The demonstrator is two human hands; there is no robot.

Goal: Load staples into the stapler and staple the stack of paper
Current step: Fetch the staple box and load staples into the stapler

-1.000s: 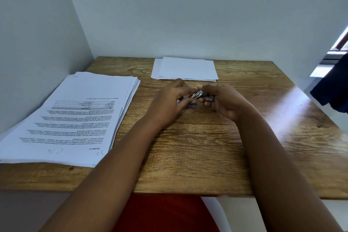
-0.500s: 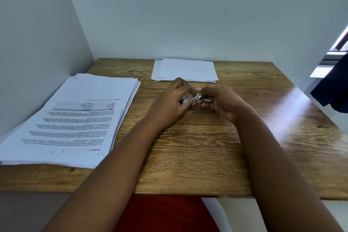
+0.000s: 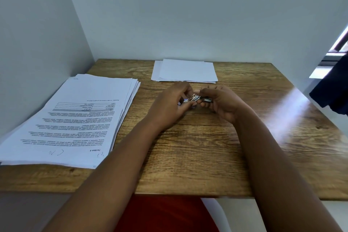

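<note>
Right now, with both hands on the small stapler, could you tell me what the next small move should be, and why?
Probably seat the staples and close the stapler: the left hand and right hand both hold it above the table, its metal part showing between them, and the printed paper stack lies untouched at the left.

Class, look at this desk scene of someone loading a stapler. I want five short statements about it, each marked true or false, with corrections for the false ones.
1. Both hands, the left hand and the right hand, hold the small metal stapler. True.
2. The printed stack of paper lies to the person's right. False: it lies on the left.
3. A blank paper stack lies at the far edge of the wooden table. True.
4. The stapler rests on the printed stack. False: it is held over bare wood.
5. The printed text faces away from the person. True.
</note>
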